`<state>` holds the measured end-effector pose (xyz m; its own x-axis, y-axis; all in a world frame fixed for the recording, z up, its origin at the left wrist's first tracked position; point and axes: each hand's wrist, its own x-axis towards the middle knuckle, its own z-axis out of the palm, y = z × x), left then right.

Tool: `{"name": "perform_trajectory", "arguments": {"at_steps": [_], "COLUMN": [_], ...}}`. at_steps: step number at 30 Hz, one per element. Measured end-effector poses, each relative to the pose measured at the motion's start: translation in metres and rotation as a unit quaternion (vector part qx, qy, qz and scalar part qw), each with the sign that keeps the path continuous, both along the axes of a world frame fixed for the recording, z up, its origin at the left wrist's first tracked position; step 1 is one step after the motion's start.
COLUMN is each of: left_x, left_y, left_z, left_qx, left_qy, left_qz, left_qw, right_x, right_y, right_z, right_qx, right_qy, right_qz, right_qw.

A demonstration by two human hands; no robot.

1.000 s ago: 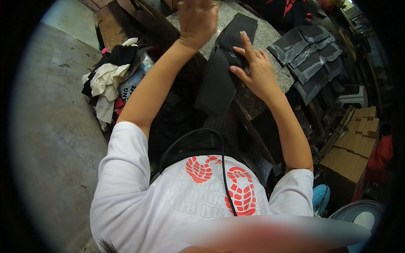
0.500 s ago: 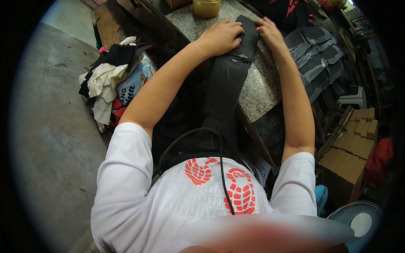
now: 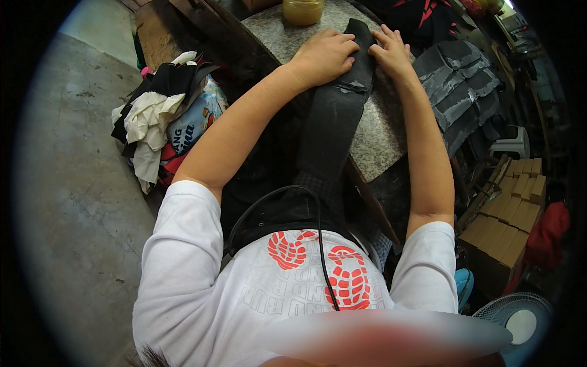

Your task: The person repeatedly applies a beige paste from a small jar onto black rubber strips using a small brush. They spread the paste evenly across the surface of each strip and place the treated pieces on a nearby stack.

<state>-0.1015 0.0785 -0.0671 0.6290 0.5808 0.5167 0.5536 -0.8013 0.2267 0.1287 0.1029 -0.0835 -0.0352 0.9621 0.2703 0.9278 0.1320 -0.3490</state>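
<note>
A long strip of black sheet material (image 3: 333,122) lies over a speckled stone slab (image 3: 379,144) and hangs down off its near edge toward my lap. Its far part is folded over, and a crease with pale marks runs across it. My left hand (image 3: 326,56) rests on the folded part from the left, fingers bent and closed on its edge. At the opposite edge, my right hand (image 3: 393,54) holds the strip with thumb and fingertips. What lies under the fingertips is hidden.
A jar of yellowish stuff (image 3: 302,11) stands at the slab's far edge. Black pieces with grey smears (image 3: 458,88) are piled at the right. Cloth scraps (image 3: 150,116) fill a bag at the left. Cardboard boxes (image 3: 507,214) and a fan (image 3: 520,324) stand at the lower right.
My right hand has shifted slightly down, its thumb now closer against the strip's right edge. The strip's far end has narrowed and bent up a little. My left hand has hardly moved.
</note>
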Motion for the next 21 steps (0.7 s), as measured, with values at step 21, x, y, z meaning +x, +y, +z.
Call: {"name": "perform_trajectory", "arguments": {"at_steps": [21], "left_x": [0.000], "left_y": [-0.012], "left_z": [0.006], "left_qx": [0.034], "left_qy": [0.028], "left_qz": [-0.009], "left_qw": [0.999], "right_x": [0.001], "right_y": [0.016], "right_z": [0.015], "right_qx": [-0.133], "right_qy": [0.295], "right_qz": [0.195], "right_qw": [0.926]}}
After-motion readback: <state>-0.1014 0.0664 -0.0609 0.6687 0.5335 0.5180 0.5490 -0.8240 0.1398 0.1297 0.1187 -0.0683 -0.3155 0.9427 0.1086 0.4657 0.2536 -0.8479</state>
